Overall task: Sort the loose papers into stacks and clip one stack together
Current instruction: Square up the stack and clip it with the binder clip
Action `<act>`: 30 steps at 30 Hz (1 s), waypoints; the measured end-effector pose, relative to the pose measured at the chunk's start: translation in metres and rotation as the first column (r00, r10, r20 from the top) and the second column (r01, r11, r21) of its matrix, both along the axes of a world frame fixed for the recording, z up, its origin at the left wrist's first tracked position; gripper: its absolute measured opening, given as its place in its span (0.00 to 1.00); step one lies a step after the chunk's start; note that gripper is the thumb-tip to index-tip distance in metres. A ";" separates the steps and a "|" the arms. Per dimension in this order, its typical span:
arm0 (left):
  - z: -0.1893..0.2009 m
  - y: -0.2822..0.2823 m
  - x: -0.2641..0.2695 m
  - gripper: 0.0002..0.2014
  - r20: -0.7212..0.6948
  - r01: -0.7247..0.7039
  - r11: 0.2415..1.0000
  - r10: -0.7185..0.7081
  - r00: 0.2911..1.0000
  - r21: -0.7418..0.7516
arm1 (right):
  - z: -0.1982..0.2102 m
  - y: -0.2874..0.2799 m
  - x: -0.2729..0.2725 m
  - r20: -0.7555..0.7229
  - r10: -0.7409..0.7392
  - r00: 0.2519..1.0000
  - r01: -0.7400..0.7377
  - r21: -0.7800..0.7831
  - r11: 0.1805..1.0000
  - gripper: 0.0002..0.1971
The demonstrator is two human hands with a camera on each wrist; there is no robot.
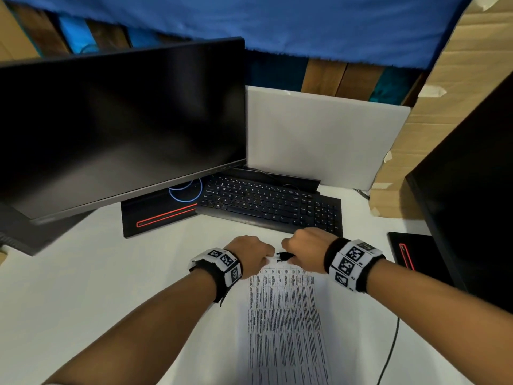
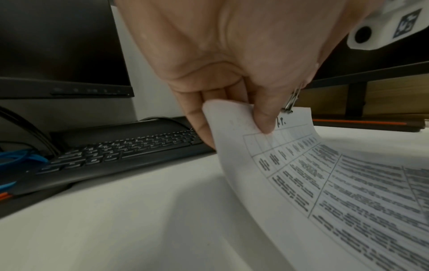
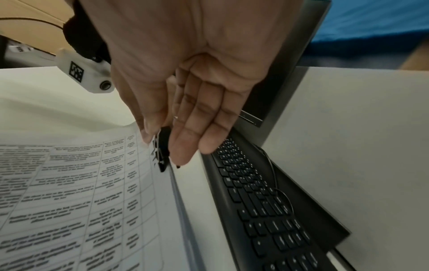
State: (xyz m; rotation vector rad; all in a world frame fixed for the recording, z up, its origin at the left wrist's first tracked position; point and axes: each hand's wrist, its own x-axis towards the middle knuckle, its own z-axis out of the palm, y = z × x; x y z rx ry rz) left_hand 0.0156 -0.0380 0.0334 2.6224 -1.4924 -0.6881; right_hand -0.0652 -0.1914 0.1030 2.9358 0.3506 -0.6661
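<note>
Paper stack (image 1: 286,323) lies on the white table (image 1: 111,273), printed tables facing up, its far edge lifted off the surface just short of the keyboard (image 1: 272,207). My left hand (image 1: 251,257) pinches the far left corner, thumb on top, fingers curled under; the sheets bow upward there in the left wrist view. My right hand (image 1: 304,250) holds the black binder clip (image 1: 283,257) at the same far edge, thumb on one side, fingers fairly straight along the other. Clip body appears seated over the edge; I cannot tell whether its mouth is fully closed on the sheets or held open by the wire handles.

Risks, as judged:
- Clip bites shallow. If only the top sheets are caught, the lower ones drop out when lifted. How many sheets it has caught is not visible.
- Left grip slackens before the clip closes: the sheets fan and the edges go out of square, clipped crooked.
- The bowed corner creases under the clip.
- Handles slip from my right fingers and the clip snaps off.

No second stack is in view.
</note>
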 end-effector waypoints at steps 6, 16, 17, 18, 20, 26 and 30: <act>0.011 0.002 -0.009 0.10 0.051 0.038 0.998 -0.035 0.998 -0.060 | 0.005 0.006 0.006 -0.049 -0.010 0.999 0.011 0.008 1.000 0.13; 0.015 0.019 -0.001 0.08 -0.112 -0.065 0.986 0.048 0.993 -0.155 | -0.007 -0.001 -0.011 0.075 -0.162 0.984 0.152 0.129 0.980 0.25; 0.016 0.020 0.002 0.08 -0.149 -0.090 0.984 0.067 0.987 -0.151 | -0.012 0.002 -0.020 0.148 -0.162 0.976 0.139 0.155 0.978 0.25; 0.017 0.022 0.004 0.09 -0.187 -0.120 0.982 0.092 0.978 -0.145 | -0.018 0.006 -0.030 0.221 -0.162 0.962 0.120 0.195 0.973 0.24; 0.018 0.023 0.009 0.08 -0.249 -0.175 0.973 0.134 0.959 -0.150 | -0.035 0.016 -0.051 0.340 -0.135 0.931 0.054 0.236 0.970 0.20; 0.003 0.033 0.014 0.09 -0.302 -0.172 0.978 0.130 0.945 -0.119 | -0.083 0.038 -0.081 0.347 0.010 0.938 -0.051 0.108 0.993 0.27; 0.000 0.034 0.017 0.10 -0.338 -0.187 0.972 0.129 0.932 -0.145 | -0.097 0.045 -0.098 0.280 0.058 0.958 -0.101 0.141 0.985 0.20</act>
